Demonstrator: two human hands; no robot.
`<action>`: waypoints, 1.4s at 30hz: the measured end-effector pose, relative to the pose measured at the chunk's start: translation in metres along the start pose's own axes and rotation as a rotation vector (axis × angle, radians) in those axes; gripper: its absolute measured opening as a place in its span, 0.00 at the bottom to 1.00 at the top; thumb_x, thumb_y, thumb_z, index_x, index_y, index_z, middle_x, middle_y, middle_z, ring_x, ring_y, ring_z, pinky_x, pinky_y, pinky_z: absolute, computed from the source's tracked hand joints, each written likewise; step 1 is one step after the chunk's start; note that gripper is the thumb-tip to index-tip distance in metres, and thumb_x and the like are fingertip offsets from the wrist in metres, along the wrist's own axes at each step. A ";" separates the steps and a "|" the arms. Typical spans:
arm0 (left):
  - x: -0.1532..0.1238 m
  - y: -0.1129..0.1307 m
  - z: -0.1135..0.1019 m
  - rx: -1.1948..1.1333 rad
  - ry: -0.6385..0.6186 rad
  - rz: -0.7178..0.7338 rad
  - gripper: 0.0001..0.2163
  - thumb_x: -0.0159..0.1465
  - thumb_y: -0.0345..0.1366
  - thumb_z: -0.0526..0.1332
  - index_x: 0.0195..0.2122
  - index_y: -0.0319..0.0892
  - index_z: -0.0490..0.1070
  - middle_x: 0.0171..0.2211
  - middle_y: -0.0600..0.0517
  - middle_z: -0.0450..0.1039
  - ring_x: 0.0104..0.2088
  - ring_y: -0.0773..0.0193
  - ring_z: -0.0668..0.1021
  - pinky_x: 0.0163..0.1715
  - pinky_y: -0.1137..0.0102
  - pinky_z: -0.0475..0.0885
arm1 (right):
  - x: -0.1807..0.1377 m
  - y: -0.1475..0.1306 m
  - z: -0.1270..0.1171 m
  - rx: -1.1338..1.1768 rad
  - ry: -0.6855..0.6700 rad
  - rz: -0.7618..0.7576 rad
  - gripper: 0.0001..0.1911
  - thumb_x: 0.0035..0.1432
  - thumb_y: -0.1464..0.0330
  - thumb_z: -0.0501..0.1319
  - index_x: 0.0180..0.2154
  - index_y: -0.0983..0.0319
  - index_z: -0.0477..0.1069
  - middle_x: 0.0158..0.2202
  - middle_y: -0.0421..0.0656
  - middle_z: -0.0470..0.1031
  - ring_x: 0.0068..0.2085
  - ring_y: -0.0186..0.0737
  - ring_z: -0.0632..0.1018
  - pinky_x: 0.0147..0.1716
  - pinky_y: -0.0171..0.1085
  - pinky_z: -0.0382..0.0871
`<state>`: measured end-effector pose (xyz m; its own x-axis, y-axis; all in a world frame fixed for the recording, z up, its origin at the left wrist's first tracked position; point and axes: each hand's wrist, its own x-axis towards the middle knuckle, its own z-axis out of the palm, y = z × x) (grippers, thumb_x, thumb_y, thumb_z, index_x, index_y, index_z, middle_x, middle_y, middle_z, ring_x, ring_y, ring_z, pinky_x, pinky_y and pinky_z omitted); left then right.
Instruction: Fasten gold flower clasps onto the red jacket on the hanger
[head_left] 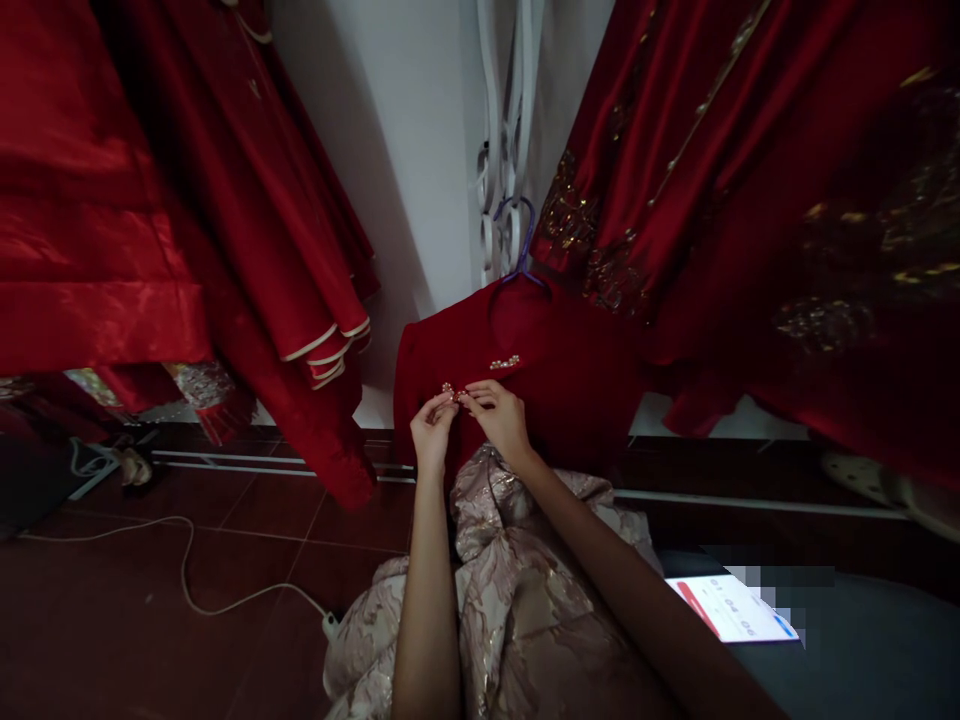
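A red long-sleeved jacket [570, 350] hangs in front of me on a purple hanger [528, 225]. My left hand [433, 430] pinches one end of a small beaded fastener [448, 388] on the jacket's front. Thumb and fingers of my right hand [501, 418] are closed on the same fastener from the other side, the fingertips of both hands almost meeting. Part of the fastener is hidden by the fingers. A little above it, near the neckline, another beaded fastener [505, 362] lies across the front. Shiny patterned cloth [517, 570] covers my lap under my forearms.
Red garments [292, 230] hang to the left, and gold-embroidered red ones [637, 200] to the right. A lit phone [731, 607] lies at the lower right on a dark surface. A white cable [187, 570] crosses the tiled floor [150, 640]. White rack bars [262, 461] run low behind.
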<state>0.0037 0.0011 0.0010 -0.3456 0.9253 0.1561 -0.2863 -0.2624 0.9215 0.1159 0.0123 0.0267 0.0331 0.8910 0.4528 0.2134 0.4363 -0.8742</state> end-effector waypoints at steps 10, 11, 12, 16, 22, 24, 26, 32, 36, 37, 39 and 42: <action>-0.002 0.000 -0.001 0.080 -0.002 0.064 0.13 0.50 0.36 0.65 0.36 0.36 0.74 0.36 0.45 0.76 0.36 0.64 0.77 0.44 0.65 0.71 | -0.003 -0.002 -0.001 -0.066 0.029 -0.048 0.12 0.50 0.62 0.61 0.35 0.62 0.71 0.33 0.44 0.77 0.33 0.37 0.77 0.35 0.37 0.73; -0.002 0.000 -0.001 0.089 -0.010 0.074 0.12 0.50 0.35 0.65 0.35 0.36 0.74 0.35 0.45 0.77 0.36 0.64 0.77 0.44 0.65 0.71 | -0.003 -0.002 -0.001 -0.075 0.034 -0.053 0.12 0.50 0.62 0.61 0.35 0.62 0.71 0.33 0.44 0.77 0.33 0.37 0.77 0.35 0.37 0.72; -0.002 0.000 -0.002 0.100 -0.020 0.087 0.12 0.50 0.35 0.65 0.35 0.35 0.74 0.35 0.46 0.77 0.35 0.64 0.77 0.43 0.65 0.71 | -0.003 -0.003 0.000 -0.084 0.039 -0.058 0.12 0.50 0.62 0.61 0.35 0.62 0.71 0.33 0.44 0.77 0.33 0.37 0.77 0.35 0.37 0.72; -0.003 0.003 -0.003 0.157 -0.041 0.157 0.11 0.51 0.35 0.64 0.34 0.37 0.75 0.35 0.46 0.77 0.36 0.64 0.77 0.43 0.66 0.71 | -0.004 -0.003 0.000 -0.109 0.057 -0.065 0.11 0.51 0.62 0.60 0.35 0.61 0.71 0.33 0.44 0.77 0.33 0.37 0.77 0.35 0.37 0.72; -0.005 0.008 -0.003 0.240 -0.028 0.206 0.11 0.52 0.35 0.63 0.35 0.36 0.75 0.35 0.46 0.77 0.34 0.63 0.78 0.41 0.66 0.72 | -0.004 -0.004 -0.002 -0.091 0.024 -0.065 0.13 0.49 0.60 0.61 0.35 0.62 0.71 0.33 0.44 0.77 0.34 0.38 0.77 0.35 0.37 0.71; -0.006 0.008 -0.002 0.249 -0.028 0.213 0.12 0.52 0.36 0.63 0.36 0.36 0.75 0.35 0.46 0.76 0.34 0.63 0.78 0.40 0.66 0.73 | -0.005 -0.005 -0.002 -0.072 0.034 -0.072 0.14 0.48 0.59 0.62 0.34 0.62 0.71 0.33 0.44 0.77 0.34 0.38 0.77 0.36 0.37 0.71; -0.007 0.008 -0.002 0.276 -0.023 0.232 0.12 0.52 0.36 0.63 0.37 0.36 0.75 0.35 0.46 0.76 0.33 0.64 0.78 0.39 0.67 0.73 | -0.005 -0.004 -0.001 -0.047 0.056 -0.073 0.15 0.48 0.59 0.63 0.34 0.62 0.71 0.33 0.44 0.76 0.34 0.37 0.77 0.36 0.37 0.71; -0.005 0.004 -0.005 0.287 -0.027 0.239 0.13 0.53 0.37 0.63 0.37 0.38 0.75 0.36 0.46 0.76 0.34 0.64 0.77 0.40 0.67 0.72 | -0.002 -0.002 -0.003 0.021 -0.011 -0.032 0.18 0.46 0.56 0.63 0.34 0.63 0.71 0.32 0.45 0.76 0.32 0.38 0.76 0.33 0.37 0.72; -0.004 0.004 -0.004 0.279 -0.017 0.210 0.13 0.52 0.37 0.63 0.36 0.36 0.75 0.34 0.46 0.76 0.33 0.64 0.77 0.39 0.68 0.72 | -0.003 -0.006 -0.003 -0.022 0.002 -0.058 0.17 0.48 0.56 0.62 0.33 0.63 0.71 0.32 0.45 0.76 0.33 0.38 0.76 0.34 0.37 0.72; -0.005 0.005 -0.004 0.278 -0.017 0.212 0.13 0.52 0.37 0.63 0.36 0.35 0.74 0.33 0.46 0.76 0.33 0.65 0.77 0.38 0.68 0.72 | -0.004 -0.007 -0.002 -0.039 0.018 -0.064 0.17 0.48 0.56 0.62 0.33 0.63 0.70 0.32 0.45 0.76 0.32 0.37 0.76 0.34 0.37 0.71; -0.006 0.008 -0.004 0.269 -0.022 0.221 0.13 0.52 0.37 0.63 0.36 0.35 0.74 0.33 0.46 0.76 0.32 0.65 0.77 0.38 0.69 0.72 | -0.005 -0.008 -0.001 -0.064 0.040 -0.070 0.15 0.49 0.58 0.61 0.32 0.63 0.70 0.32 0.45 0.76 0.31 0.36 0.76 0.32 0.35 0.71; -0.007 0.010 -0.003 0.258 -0.027 0.220 0.12 0.53 0.36 0.62 0.36 0.35 0.73 0.33 0.46 0.76 0.33 0.66 0.77 0.37 0.70 0.72 | -0.004 -0.008 0.000 -0.079 0.017 -0.059 0.13 0.49 0.59 0.61 0.32 0.62 0.68 0.32 0.44 0.75 0.30 0.35 0.75 0.30 0.34 0.69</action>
<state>0.0006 -0.0084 0.0080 -0.3495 0.8617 0.3677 0.0296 -0.3822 0.9236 0.1136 0.0051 0.0315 0.0347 0.8615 0.5066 0.2919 0.4761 -0.8295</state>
